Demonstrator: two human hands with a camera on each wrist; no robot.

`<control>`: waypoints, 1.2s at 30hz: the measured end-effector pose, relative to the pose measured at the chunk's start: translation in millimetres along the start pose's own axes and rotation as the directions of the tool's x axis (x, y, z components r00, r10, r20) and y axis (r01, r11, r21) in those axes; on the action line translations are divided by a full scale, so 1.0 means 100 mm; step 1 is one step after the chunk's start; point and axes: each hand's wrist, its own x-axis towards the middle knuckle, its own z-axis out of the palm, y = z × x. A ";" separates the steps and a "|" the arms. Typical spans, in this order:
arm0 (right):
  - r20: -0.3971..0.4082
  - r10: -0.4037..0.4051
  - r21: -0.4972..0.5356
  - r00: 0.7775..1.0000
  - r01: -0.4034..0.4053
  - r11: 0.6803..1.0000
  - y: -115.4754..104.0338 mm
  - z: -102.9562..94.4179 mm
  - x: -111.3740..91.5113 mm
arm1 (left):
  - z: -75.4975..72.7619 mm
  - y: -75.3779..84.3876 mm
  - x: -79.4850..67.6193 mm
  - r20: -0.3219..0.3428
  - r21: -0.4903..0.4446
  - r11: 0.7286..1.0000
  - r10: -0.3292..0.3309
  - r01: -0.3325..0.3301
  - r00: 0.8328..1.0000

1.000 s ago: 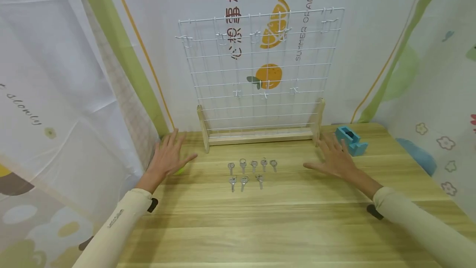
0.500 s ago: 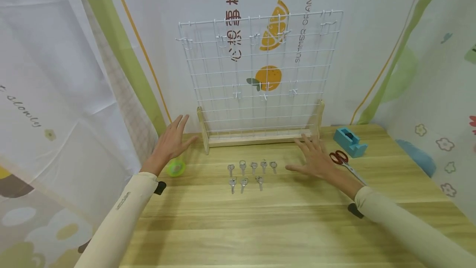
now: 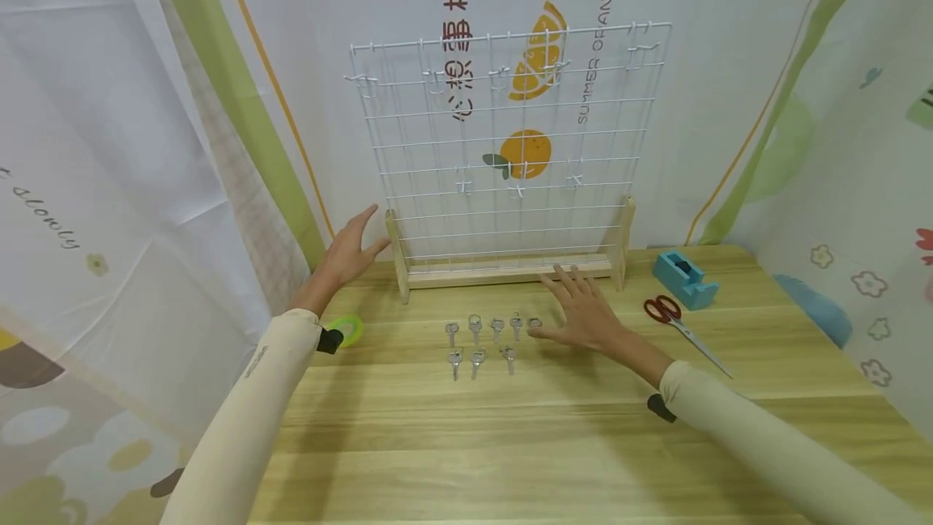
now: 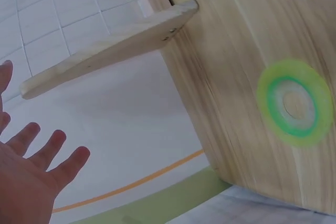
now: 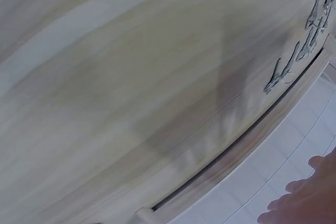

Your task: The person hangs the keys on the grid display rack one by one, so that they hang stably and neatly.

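My left hand [image 3: 351,253] is raised beside the left wooden post [image 3: 398,258] of a white wire grid rack, fingers extended and holding nothing. In the left wrist view the same hand [image 4: 34,174] appears apart from the post. My right hand [image 3: 583,313] hovers over the table in front of the rack's wooden base [image 3: 503,275], fingers spread, its thumb over the rightmost key. Several silver keys with rings, such as this key [image 3: 455,363], lie in two rows on the table. Small white hooks hang on the grid, including this hook [image 3: 517,189].
A green tape roll [image 3: 353,330] lies near my left wrist. To the right are red-handled scissors [image 3: 672,317] and a blue tape dispenser [image 3: 685,278]. A printed curtain [image 3: 729,63] hangs behind the wooden table [image 3: 437,444].
My left hand has risen and shifted right toward the rack's post. My right hand has moved left toward the keys, uncovering the scissors. The green tape roll has come into clearer view.
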 end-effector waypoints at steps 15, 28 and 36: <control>0.062 -0.062 0.113 0.996 0.055 0.992 -0.38 0.18 0.32 | -0.03 -0.02 0.19 -0.026 -0.216 0.976 -0.030 0.024 0.999; 0.099 -0.179 0.188 0.979 0.158 0.969 -0.59 0.36 0.59 | 0.04 0.00 0.30 0.024 -0.288 0.954 -0.082 0.085 0.996; 0.179 -0.205 0.285 0.962 0.149 0.947 -0.73 0.49 0.71 | 0.11 0.03 0.38 0.024 -0.454 0.881 -0.134 0.130 0.991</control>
